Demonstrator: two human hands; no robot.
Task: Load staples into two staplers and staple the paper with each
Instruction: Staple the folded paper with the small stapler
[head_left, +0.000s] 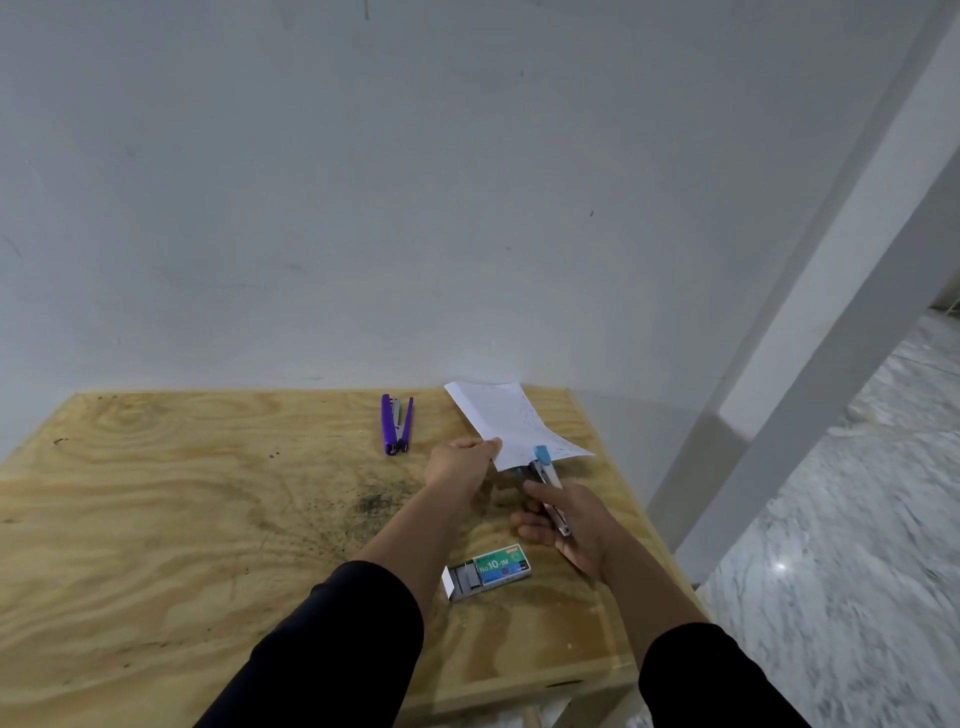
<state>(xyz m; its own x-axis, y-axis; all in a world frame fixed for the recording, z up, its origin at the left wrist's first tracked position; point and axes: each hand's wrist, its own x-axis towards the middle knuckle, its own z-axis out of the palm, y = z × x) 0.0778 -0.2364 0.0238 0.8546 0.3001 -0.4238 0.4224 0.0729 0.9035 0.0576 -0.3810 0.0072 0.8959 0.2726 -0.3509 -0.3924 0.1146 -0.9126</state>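
My left hand (460, 465) pinches the near left corner of a white paper sheet (511, 421), lifted above the back right of the plywood table (182, 519). My right hand (569, 525) grips a light blue stapler (548, 475) whose jaws sit over the paper's near edge. A purple stapler (396, 423) lies swung open on the table near the back wall, left of the paper. A green staple box (488, 570) lies in front of my hands, its tray slid out to the left with staples showing.
A white wall rises right behind the table. The table's right edge (644, 519) drops to a grey marbled floor (831, 545), with a white pillar (810, 332) beside it. Dark smudges mark the plywood's middle.
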